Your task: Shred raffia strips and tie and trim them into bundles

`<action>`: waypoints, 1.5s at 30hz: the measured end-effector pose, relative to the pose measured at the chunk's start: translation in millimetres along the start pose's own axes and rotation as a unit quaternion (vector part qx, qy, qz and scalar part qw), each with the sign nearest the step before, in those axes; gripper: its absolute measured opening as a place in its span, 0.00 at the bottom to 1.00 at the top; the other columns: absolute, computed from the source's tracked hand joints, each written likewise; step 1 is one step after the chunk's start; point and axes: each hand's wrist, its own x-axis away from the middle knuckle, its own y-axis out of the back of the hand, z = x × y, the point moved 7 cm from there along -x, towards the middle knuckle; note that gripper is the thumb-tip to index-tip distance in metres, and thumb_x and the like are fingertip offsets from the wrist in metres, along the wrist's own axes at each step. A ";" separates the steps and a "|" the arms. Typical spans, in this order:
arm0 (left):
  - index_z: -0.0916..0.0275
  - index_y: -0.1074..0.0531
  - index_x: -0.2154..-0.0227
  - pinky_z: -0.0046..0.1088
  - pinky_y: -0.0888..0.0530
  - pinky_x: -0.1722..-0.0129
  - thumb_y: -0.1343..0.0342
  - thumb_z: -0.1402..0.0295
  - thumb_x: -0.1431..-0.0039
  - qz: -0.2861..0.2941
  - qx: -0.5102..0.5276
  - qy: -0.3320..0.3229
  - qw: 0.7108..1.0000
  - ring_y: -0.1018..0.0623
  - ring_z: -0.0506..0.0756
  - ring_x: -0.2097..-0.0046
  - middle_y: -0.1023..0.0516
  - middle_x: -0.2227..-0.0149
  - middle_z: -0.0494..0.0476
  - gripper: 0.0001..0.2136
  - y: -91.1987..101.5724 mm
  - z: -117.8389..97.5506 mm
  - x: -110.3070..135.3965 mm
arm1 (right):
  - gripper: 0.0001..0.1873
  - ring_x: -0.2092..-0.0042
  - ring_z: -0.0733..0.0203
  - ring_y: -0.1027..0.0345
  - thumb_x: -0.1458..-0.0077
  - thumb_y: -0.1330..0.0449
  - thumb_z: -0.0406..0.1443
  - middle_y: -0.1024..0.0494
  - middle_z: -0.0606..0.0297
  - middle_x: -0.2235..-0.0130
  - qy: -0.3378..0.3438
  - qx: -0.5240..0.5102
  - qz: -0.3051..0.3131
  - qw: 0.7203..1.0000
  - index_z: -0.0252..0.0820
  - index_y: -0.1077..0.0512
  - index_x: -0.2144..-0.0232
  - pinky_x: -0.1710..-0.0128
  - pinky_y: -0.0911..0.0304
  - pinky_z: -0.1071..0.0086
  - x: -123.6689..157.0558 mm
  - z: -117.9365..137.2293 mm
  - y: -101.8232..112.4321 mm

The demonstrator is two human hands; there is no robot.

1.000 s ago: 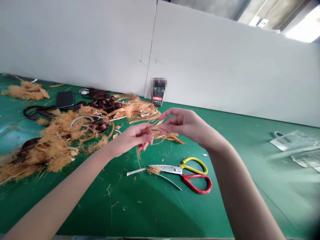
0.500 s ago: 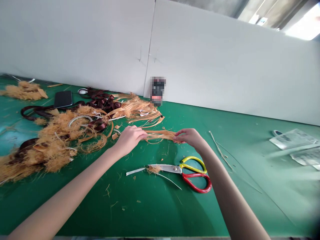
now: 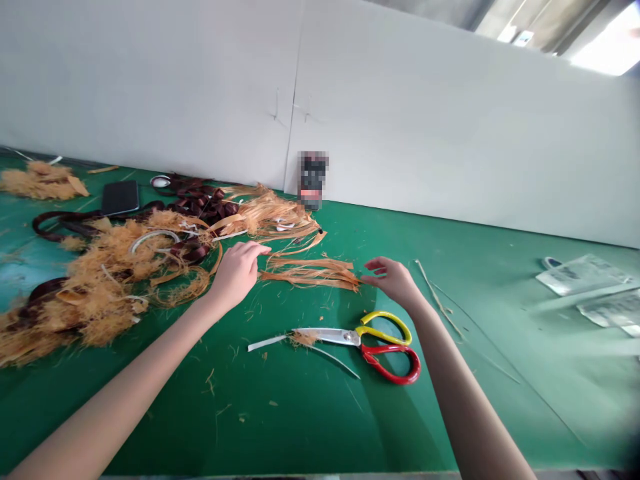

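Note:
A small bundle of tan raffia-like strips [image 3: 315,272] lies flat on the green table between my hands. My left hand [image 3: 236,272] is at the bundle's left end, open, with finger and thumb apart. At the right end is my right hand [image 3: 393,281], also open, its fingers spread and the thumb close to the strip tips. Nearer to me, scissors [image 3: 350,337] with one yellow and one red handle rest on the table. A tuft of tan fibre [image 3: 304,339] and thin white strips [image 3: 267,343] lie at their blades.
On the left are heaps of frayed tan fibre [image 3: 100,267], brown ribbon [image 3: 210,205] and a black phone-like slab [image 3: 120,197]. More tan strips [image 3: 275,212] lie behind the bundle. A pixelated object [image 3: 313,180] leans on the white wall [image 3: 450,120]. Clear plastic bags [image 3: 583,275] lie right.
Both hands have let go of the strips and moved apart, the left one further to the left. The bundle now lies spread on the table. The view has shifted slightly.

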 end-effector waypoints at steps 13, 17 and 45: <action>0.62 0.27 0.59 0.41 0.29 0.52 0.55 0.76 0.40 0.023 0.014 -0.002 1.000 0.26 0.60 0.54 0.21 0.57 0.58 0.13 -10.3 8.0 0.2 | 0.03 0.68 0.59 0.27 0.52 0.39 0.34 0.21 0.63 0.71 0.070 0.025 0.052 0.996 0.42 0.23 0.74 0.65 0.34 0.67 0.6 21.7 -10.8; 0.62 0.26 0.58 0.41 0.29 0.52 0.55 0.75 0.38 0.064 0.014 -0.055 0.996 0.26 0.59 0.53 0.22 0.56 0.59 0.13 -17.4 -12.1 -9.5 | 0.05 0.69 0.58 0.26 0.51 0.40 0.34 0.20 0.64 0.74 0.059 0.012 0.058 0.997 0.43 0.23 0.74 0.66 0.34 0.67 2.2 25.0 0.0; 0.67 0.41 0.38 0.44 0.47 0.35 0.63 0.46 0.35 0.154 -0.078 -0.099 0.980 0.40 0.60 0.34 0.38 0.36 0.63 0.33 -58.4 -12.2 1.6 | 0.26 0.33 0.53 0.52 0.38 0.49 0.45 0.41 0.60 0.35 0.186 0.056 0.074 0.978 0.48 0.37 0.39 0.34 0.56 0.50 14.0 21.6 -52.5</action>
